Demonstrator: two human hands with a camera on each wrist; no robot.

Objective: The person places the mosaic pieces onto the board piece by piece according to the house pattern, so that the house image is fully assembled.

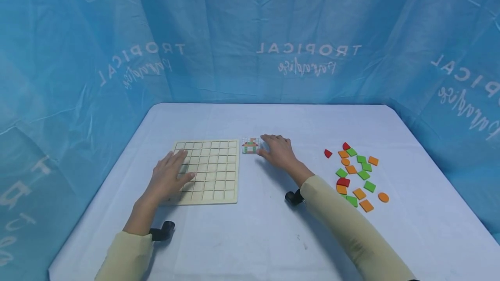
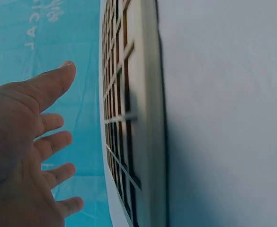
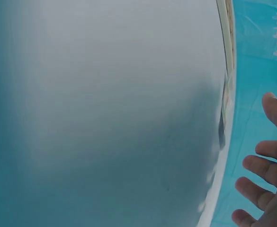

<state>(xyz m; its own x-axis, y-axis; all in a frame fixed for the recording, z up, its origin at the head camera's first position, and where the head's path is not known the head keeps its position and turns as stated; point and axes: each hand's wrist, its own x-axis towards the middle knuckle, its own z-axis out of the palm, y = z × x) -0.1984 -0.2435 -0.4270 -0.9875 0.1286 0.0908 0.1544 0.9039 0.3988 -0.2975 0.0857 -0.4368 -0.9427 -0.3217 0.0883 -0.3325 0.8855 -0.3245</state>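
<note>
A pale wooden grid board [image 1: 209, 172] lies on the table, left of the middle. Over its left side is my left hand [image 1: 167, 176], fingers spread; the left wrist view shows the palm [image 2: 10, 137] raised off the board with nothing in it. Beside the board's far right corner lies a small picture card [image 1: 250, 145] with a coloured pattern on a grid. My right hand [image 1: 279, 151] is at the card's right edge, its fingers extended and apart. In the right wrist view, the right hand's fingers [image 3: 266, 170] hold nothing.
Loose orange, green and red pieces are scattered on the right of the white-covered table [image 1: 250, 237], among them an orange disc [image 1: 383, 197] and a red piece [image 1: 328, 153]. Dark wrist cameras [image 1: 294, 197] stick out from both wrists. A blue printed curtain [image 1: 250, 81] surrounds the table.
</note>
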